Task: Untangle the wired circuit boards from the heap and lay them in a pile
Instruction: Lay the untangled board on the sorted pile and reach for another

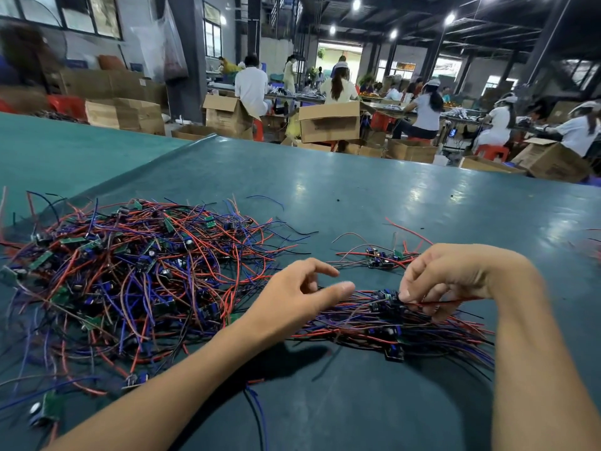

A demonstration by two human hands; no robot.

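One heap of wired circuit boards lies on the green table. The boards are green with red, blue and black leads, and are too tangled to count. Right of the heap lies one flatter pile of boards, its leads running roughly one way. Beyond that pile, also right of the heap, sits one small cluster of about two or three boards. Two hands are in view. The left hand hovers just right of the heap, fingers loosely extended, gripping nothing. The right hand, farther right of the heap, pinches one wired board at the top of the pile with curled fingers. One stray board lies at the heap's near left edge. Far behind the heap stand open cardboard boxes — the print on one is too blurred to read.
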